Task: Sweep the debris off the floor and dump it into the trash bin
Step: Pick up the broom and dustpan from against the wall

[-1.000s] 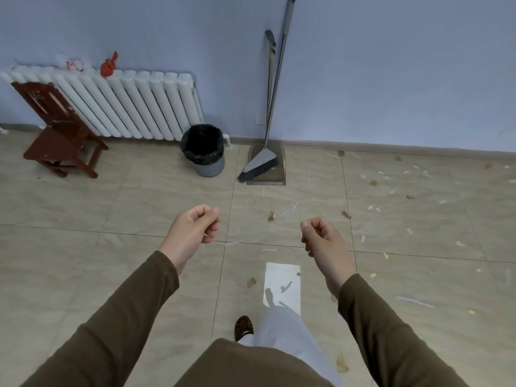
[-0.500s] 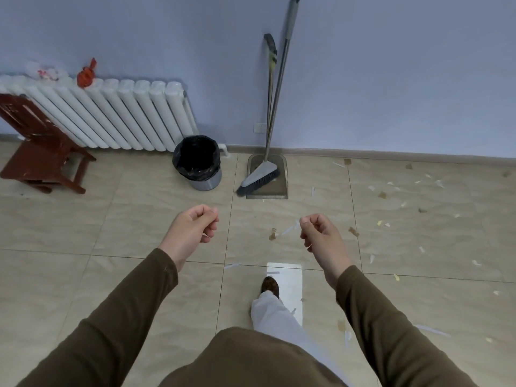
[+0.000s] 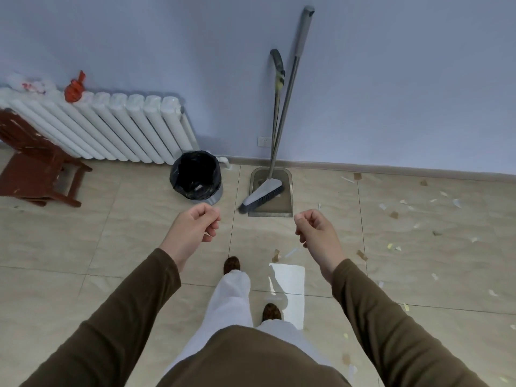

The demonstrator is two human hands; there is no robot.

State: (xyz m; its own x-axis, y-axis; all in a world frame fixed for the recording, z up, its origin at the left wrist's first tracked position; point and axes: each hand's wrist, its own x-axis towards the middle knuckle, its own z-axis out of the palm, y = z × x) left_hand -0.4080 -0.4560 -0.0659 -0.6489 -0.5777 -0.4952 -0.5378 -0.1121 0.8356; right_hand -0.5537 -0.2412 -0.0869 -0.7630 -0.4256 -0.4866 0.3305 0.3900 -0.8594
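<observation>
A grey broom (image 3: 284, 110) leans against the blue wall, its brush head resting on a long-handled dustpan (image 3: 272, 191) that stands on the tiled floor. Left of them sits a round trash bin (image 3: 195, 177) lined with a black bag. Paper scraps and brown bits of debris (image 3: 391, 213) lie scattered over the floor, mostly to the right. My left hand (image 3: 195, 227) and my right hand (image 3: 315, 230) are held out in front of me, fingers curled loosely shut, holding nothing. Both are short of the broom and the bin.
A white radiator (image 3: 106, 127) runs along the wall at left, with a red object (image 3: 74, 88) on top. A dark red wooden chair (image 3: 36, 163) stands in front of it. A bright patch of light (image 3: 289, 289) lies on the floor by my feet.
I have stepped forward, so the broom, dustpan and bin are closer and lower in view. My hands keep the same curled pose in front of me.
</observation>
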